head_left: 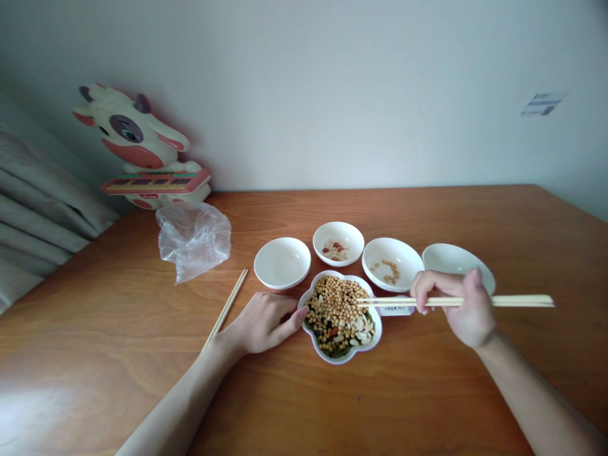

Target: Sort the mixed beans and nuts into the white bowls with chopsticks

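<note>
My right hand is closed round a pair of pale chopsticks, held nearly level. Their tips are over the soybeans on the right side of a white flower-shaped dish. Besides soybeans, the dish holds pale flat seeds, small dark green beans or seeds and a few reddish nuts. My left hand rests on the table at the dish's left side, thumb on the rim and fingers bent against it. Part of a small white label shows under the right-hand chopsticks.
Behind the dish stand a plain white bowl, a bowl with reddish nuts and pale pieces, a bowl with some soybeans and a bowl partly behind my right hand. Spare chopsticks, a plastic bag and a cow toy keyboard lie left.
</note>
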